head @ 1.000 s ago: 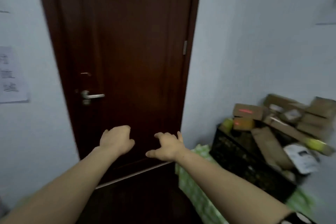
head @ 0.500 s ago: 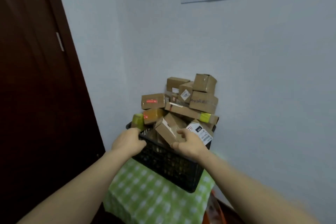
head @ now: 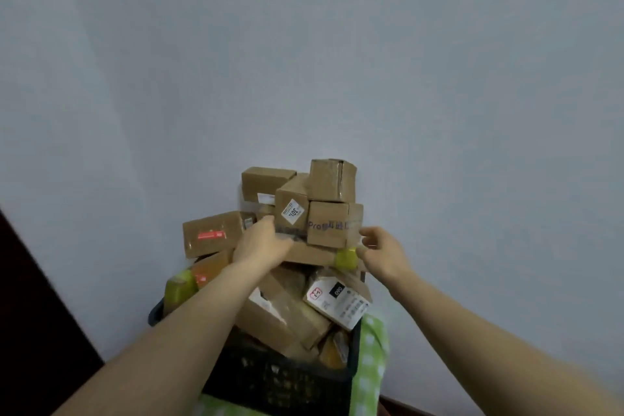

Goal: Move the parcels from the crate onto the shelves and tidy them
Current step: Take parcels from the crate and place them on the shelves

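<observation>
Brown cardboard parcels sat heaped in the black plastic crate. The left hand rested against the pile (grip hidden). The right hand hung open beside the long flat yellow-taped parcel. Advised: lift the topmost boxes first, supporting both ends.
</observation>
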Tool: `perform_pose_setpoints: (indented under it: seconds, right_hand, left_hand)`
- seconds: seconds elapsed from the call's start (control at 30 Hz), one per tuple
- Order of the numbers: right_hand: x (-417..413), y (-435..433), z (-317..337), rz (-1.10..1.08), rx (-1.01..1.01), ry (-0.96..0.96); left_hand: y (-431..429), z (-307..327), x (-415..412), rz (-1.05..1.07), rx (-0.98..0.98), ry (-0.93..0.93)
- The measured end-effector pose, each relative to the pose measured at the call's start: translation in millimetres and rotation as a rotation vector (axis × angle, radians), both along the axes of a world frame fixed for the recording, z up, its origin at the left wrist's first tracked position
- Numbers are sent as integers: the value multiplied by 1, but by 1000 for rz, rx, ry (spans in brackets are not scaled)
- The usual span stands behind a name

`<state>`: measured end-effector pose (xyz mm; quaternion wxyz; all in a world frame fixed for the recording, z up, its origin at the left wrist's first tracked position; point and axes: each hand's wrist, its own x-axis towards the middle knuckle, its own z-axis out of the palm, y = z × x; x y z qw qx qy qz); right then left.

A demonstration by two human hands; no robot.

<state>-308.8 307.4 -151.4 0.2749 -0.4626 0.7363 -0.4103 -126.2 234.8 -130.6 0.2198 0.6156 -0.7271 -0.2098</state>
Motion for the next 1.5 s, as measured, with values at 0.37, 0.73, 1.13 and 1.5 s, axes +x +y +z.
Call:
perform_pose_setpoints:
  seconds: [0.37,0.73,1.13,1.5]
  right_hand:
    - [-40,-66,5,-125,-29,-94]
    - [-75,-89,27,-134,-231,-563]
    - [39,-88,70,360,-77,-976]
    - [167,-31,99,825,-124,-948]
  left_hand:
    - [-107,26,-117,-48,27,147]
    - [-96,25,-109,-242,-556,147]
    - [13,37,48,-233,-812,-293]
    - [131,99,158,379,12,793]
